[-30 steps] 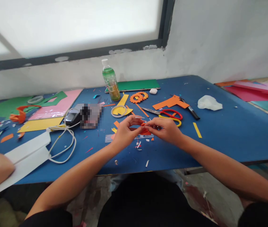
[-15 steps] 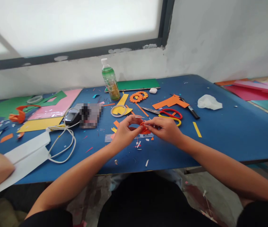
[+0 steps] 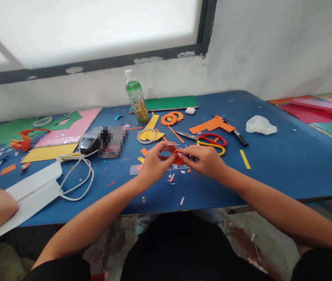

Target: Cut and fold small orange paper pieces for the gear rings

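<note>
On the blue worktop (image 3: 285,168), things lie as before. The left hand (image 3: 155,164) and right hand (image 3: 208,162) are near together, scissors (image 3: 197,137) just beyond. Both pinch with fingertips the small orange piece (image 3: 179,159) between them, which now looks slightly turned.

The one view looks out from the person's head, forward and down, with the black top (image 3: 183,249) close at the bottom edge; the left hand (image 3: 156,162) and right hand (image 3: 208,160) fall near mid-frame. It faces across the blue table (image 3: 212,191) — wide enough to take in the wall (image 3: 256,50) and window (image 3: 95,27) beyond; some floor (image 3: 244,228) shows below.
</note>
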`<state>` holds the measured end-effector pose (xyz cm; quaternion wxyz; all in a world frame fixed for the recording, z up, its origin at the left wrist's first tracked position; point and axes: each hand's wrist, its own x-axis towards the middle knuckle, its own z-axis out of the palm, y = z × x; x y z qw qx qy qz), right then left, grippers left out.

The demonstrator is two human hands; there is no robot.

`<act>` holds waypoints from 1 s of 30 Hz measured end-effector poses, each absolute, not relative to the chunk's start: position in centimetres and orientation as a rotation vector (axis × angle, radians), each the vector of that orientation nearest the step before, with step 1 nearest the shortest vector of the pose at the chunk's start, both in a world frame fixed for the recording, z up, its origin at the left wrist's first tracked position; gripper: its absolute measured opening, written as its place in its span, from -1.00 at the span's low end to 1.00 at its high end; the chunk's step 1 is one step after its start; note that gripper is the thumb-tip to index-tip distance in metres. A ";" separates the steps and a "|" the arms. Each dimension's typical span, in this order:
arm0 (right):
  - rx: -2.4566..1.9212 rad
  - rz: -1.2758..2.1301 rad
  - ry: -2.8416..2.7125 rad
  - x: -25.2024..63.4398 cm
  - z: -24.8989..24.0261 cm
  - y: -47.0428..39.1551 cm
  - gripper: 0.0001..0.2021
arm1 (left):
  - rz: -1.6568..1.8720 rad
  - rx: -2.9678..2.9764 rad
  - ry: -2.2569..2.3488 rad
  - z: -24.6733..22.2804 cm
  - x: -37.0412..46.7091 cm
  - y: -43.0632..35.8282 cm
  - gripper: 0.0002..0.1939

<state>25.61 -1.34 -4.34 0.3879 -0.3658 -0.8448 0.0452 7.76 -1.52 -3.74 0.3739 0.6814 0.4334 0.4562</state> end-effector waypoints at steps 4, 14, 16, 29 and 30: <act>-0.949 0.132 -2.163 25.6 -4.3 -1.5 -0.75 | 1.182 1.743 1.090 -4.0 7.7 -1.5 -0.78; -0.987 0.216 -2.231 25.5 -4.1 -1.7 -0.66 | 1.202 1.731 1.127 -3.6 7.8 -1.4 -0.79; -0.999 0.241 -2.247 25.4 -4.1 -1.8 -0.62 | 1.208 1.727 1.139 -3.6 7.8 -1.4 -0.79; -0.976 0.453 -2.291 25.0 -4.1 -2.4 -0.52 | 1.318 1.853 1.164 -3.5 7.9 -1.5 -0.81; -0.972 0.488 -2.289 25.0 -4.1 -2.5 -0.51 | 1.333 1.883 1.160 -3.4 7.9 -1.5 -0.81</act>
